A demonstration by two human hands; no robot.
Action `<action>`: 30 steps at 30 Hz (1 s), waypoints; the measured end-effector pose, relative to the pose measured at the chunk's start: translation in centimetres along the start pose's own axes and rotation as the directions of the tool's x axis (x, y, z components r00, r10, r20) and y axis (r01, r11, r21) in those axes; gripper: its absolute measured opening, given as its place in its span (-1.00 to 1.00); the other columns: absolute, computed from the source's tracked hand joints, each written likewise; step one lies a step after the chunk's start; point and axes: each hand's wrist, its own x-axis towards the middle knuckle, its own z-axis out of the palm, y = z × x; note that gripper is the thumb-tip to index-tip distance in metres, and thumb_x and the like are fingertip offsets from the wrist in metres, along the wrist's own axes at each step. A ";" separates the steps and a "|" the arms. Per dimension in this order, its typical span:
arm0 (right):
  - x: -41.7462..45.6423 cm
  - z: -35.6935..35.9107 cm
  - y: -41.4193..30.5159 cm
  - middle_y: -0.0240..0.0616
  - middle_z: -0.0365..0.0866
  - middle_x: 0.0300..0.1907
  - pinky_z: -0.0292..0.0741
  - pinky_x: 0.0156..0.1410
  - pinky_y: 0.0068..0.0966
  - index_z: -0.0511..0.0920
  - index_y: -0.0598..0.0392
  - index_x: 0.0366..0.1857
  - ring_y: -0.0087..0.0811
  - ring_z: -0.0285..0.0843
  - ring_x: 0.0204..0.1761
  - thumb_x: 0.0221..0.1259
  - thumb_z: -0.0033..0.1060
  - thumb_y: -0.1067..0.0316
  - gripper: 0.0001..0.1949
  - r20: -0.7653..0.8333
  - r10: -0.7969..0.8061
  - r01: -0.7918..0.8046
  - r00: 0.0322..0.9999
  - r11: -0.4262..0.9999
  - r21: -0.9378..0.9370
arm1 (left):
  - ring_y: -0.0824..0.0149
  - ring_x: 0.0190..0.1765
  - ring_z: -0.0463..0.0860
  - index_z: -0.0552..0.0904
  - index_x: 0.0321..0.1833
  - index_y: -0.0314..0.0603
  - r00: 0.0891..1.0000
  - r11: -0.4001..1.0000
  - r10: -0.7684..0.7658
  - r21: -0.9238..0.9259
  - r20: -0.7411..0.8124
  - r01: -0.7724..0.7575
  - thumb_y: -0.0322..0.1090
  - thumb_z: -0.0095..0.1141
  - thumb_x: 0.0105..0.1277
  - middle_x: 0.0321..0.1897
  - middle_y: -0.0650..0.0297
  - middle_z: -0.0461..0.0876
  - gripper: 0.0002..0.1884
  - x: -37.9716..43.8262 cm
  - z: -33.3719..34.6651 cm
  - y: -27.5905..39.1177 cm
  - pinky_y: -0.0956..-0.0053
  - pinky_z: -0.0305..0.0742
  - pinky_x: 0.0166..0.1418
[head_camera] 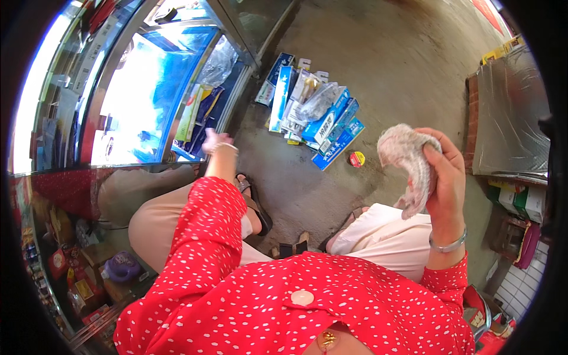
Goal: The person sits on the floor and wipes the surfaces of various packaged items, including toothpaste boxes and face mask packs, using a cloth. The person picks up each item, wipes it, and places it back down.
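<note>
My right hand (447, 171) is raised over the floor with a crumpled pale cloth (410, 153) in its grip; the cloth hangs down on the inner side. A silver bangle circles that wrist. On the other side, my left hand (217, 141) is blurred and stretched out at the opening of a glass display cabinet (242, 95). Its fingers do not show clearly. Packages in yellow-green (190, 113) and dark blue (205, 117) stand inside the cabinet near that hand, below a clear plastic bag (220, 62).
Toothpaste boxes (326, 128) and packaged toothbrushes (301, 88) lie piled on the concrete floor (377, 57). Beside them is a small red-and-yellow round container (356, 159). A foil-covered stack (510, 115) stands at right. Behind glass at lower left sits a purple jug (122, 266).
</note>
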 end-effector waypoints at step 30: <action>-0.6 -2.5 0.2 -0.12 0.64 -0.20 0.67 -0.10 -0.45 0.55 0.34 -0.05 -0.40 0.67 -0.20 0.23 -0.09 0.62 -0.74 -0.061 0.049 -0.054 0.997 0.994 -0.094 | -0.26 0.47 -0.12 0.08 0.49 -0.06 0.483 0.426 -0.830 -0.242 0.279 0.872 0.54 0.10 -0.03 0.48 -0.16 -0.19 0.13 -13.9 21.1 -10.9 -0.27 0.22 0.29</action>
